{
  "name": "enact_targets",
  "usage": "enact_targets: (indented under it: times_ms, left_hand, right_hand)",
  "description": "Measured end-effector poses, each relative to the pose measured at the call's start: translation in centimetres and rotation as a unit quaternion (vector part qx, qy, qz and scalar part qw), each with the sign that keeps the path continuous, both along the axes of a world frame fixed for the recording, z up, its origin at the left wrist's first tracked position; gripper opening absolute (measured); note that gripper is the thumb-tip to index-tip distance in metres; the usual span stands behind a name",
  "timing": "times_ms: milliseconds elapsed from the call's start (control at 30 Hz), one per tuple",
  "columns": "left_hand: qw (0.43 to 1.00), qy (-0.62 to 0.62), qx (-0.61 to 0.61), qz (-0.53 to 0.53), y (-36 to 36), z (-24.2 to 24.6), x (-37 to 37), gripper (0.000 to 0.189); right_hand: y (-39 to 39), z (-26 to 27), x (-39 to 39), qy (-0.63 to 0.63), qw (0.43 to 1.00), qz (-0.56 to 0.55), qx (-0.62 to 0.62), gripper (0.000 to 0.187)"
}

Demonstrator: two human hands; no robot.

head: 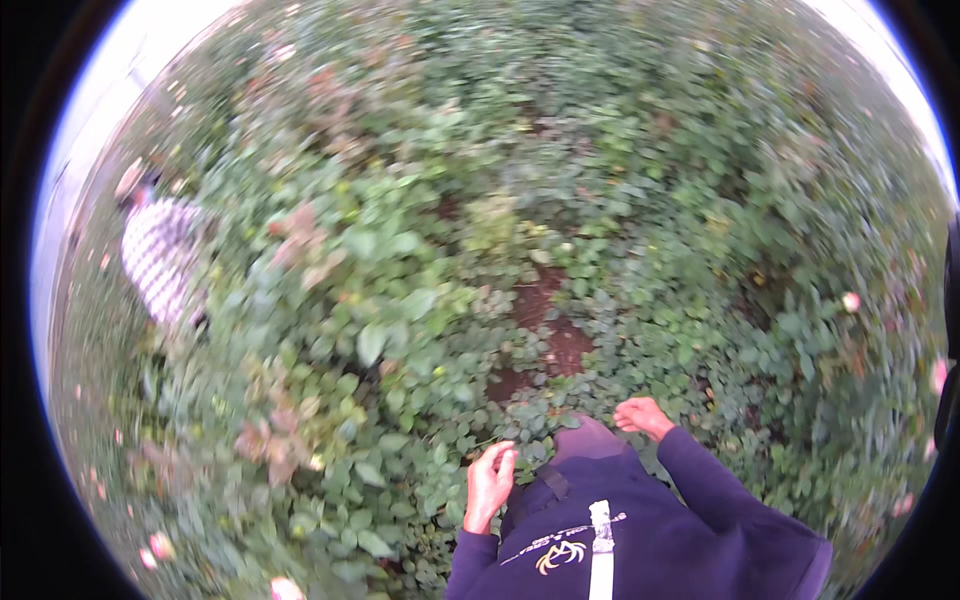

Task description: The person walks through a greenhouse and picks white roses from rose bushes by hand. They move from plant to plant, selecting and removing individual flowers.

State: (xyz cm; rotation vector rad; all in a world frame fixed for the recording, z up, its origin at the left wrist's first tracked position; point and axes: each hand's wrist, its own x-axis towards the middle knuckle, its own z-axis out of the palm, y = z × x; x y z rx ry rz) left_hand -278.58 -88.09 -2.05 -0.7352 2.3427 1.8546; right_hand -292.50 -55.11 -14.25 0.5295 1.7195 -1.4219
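Observation:
My left hand (491, 480) is at the lower middle, beside the leafy green bushes (420, 450) to its left. Its fingers are loosely bent, with a gap at the thumb, and no object shows in it. My right hand (641, 418) is in front of my body, over low foliage. Its fingers are curled towards the palm; whether something small is inside is hidden. Between the hands, a purplish-brown garment (589, 441) covers my leg below a dark blue top (637, 517), which bears writing and a white strip (602, 547).
Dense rose-like bushes surround me on both sides. A strip of reddish-brown soil (562, 345) lies ahead. Pink-and-white blooms stand at the left (160, 545) and right (850, 301). Another person (161, 251) in a checked top and hat is among the plants at far left.

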Motion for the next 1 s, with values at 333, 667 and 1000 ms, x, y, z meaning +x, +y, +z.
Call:
enact_targets:
  times_ms: [333, 667, 1000]
  left_hand:
    - [0.989, 0.014, -0.013, -0.148, 4.3, 0.3, -10.5, 0.022]
    - [0.989, 0.141, -0.043, 0.021, -2.3, 0.3, -31.0, 0.025]
    - [0.955, 0.213, -0.03, 0.207, -19.4, 1.0, -51.8, 0.017]
  right_hand:
    - [4.7, -4.2, 1.7, -0.012, 0.992, -0.125, -0.025, 0.023]
    - [9.0, -5.2, 1.4, -0.074, 0.973, -0.216, 0.026, 0.019]
    - [8.3, -4.3, 1.6, -0.094, 0.951, -0.293, 0.015, 0.018]
